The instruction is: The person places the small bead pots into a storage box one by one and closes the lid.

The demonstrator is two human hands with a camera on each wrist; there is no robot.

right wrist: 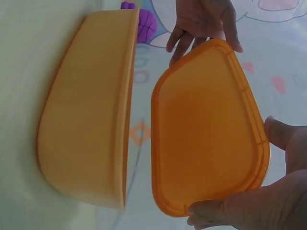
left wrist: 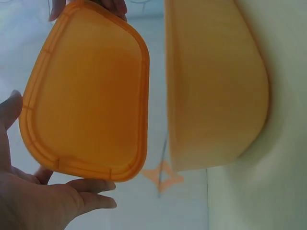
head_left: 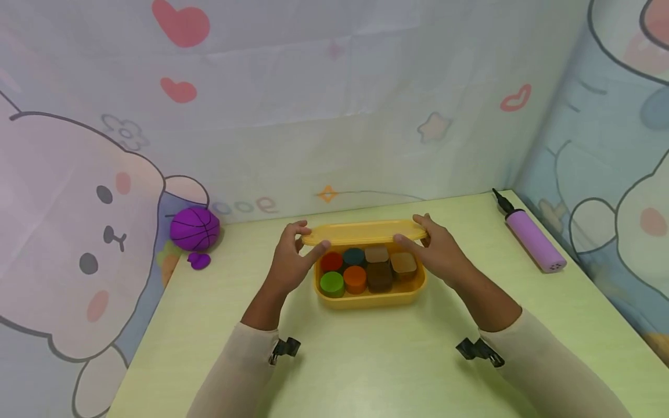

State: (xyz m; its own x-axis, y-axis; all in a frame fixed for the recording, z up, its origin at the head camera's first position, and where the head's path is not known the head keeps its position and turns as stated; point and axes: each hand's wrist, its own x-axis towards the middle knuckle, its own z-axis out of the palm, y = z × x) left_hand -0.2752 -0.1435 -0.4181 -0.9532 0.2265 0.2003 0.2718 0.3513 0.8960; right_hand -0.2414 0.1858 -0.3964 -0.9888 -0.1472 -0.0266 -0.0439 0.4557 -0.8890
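Observation:
Both hands hold a yellow lid (head_left: 366, 233) by its two ends, raised over the far side of a yellow box (head_left: 373, 301) on the table. The left hand (head_left: 292, 255) grips the left end, its thumb near the front edge. At the right end, the right hand (head_left: 441, 249) does the same. In the left wrist view a gap shows between the lid (left wrist: 91, 96) and the box (left wrist: 216, 86). Inside the box stand several small pieces, including a red one (head_left: 331, 261), a green one (head_left: 332, 284), an orange one (head_left: 355, 280) and a brown one (head_left: 379, 277).
A purple ball (head_left: 195, 229) and a small purple piece (head_left: 199, 260) lie at the table's back left. Toward the right edge lies a purple hand pump (head_left: 534, 239) with a black nozzle. Printed cloth (head_left: 313, 116) hangs behind the table (head_left: 360, 366).

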